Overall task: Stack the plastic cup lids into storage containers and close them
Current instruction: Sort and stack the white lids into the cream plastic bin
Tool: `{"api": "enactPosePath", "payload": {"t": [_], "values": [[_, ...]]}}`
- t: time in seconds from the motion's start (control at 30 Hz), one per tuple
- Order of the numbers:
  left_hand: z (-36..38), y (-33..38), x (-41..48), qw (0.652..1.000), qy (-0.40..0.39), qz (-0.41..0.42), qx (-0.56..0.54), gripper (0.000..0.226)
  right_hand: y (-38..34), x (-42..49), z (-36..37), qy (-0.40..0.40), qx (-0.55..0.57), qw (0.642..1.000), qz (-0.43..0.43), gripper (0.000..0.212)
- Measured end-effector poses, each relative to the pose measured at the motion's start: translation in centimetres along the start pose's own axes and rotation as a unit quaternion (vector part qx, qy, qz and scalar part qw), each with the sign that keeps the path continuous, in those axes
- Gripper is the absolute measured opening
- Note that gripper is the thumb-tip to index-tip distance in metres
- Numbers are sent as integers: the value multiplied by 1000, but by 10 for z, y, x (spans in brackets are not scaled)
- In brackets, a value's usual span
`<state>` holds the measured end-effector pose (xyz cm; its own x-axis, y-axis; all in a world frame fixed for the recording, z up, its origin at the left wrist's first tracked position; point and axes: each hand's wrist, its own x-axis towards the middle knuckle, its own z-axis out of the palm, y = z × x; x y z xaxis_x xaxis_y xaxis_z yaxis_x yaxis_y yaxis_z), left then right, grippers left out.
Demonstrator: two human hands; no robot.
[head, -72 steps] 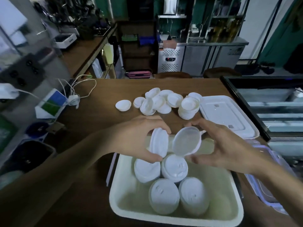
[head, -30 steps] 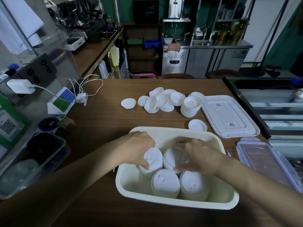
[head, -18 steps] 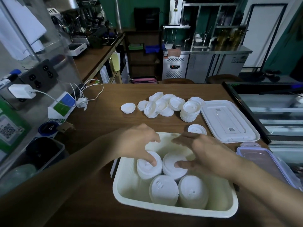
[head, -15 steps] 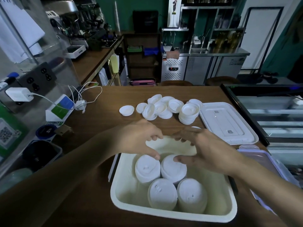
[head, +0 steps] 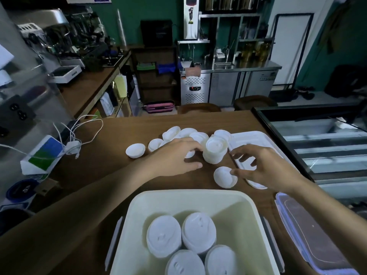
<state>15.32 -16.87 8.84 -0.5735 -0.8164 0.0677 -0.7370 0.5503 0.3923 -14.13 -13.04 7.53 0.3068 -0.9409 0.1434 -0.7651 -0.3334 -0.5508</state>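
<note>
Where domed lids (head: 198, 233) stack, the tub (head: 190, 195) is rectangular.

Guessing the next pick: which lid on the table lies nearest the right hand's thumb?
The single lid lying alone between the tall stack and the container; the thumb of the right hand meets its edge, while the other lids sit farther back.

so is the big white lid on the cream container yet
No, the big white lid lies flat on the table and the cream container stands open.

4 lid stacks (head: 179, 243) in container (head: 256, 221)
</note>
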Motion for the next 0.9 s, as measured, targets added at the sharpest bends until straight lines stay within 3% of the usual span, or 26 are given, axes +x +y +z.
{"api": "enactPosePath", "payload": {"t": [0.17, 0.27, 0.33, 0.57, 0.8, 0.9], "values": [[25, -18, 54, 999, 7, -28, -27, 52, 31, 4, 20, -19, -8, 998, 57, 55], [41, -21, 81, 999, 7, 10, -49, 25, 43, 4, 36, -33, -14, 997, 74, 66], [51, -23, 101, 998, -5, 17, -56, 22, 48, 5, 45, -59, -21, 994, 84, 71], [126, -78, 183, 998, -42, -38, 2, 69, 70, 16, 82, -87, -23, 984, 153, 116], [113, -69, 166, 997, -41, -60, 7, 51, 71, 24, 94, -74, -58, 985, 146, 100], [101, -67, 150, 998, -41, -51, -22, 57, 69, 25, 92, -67, -41, 987, 137, 92]]}}
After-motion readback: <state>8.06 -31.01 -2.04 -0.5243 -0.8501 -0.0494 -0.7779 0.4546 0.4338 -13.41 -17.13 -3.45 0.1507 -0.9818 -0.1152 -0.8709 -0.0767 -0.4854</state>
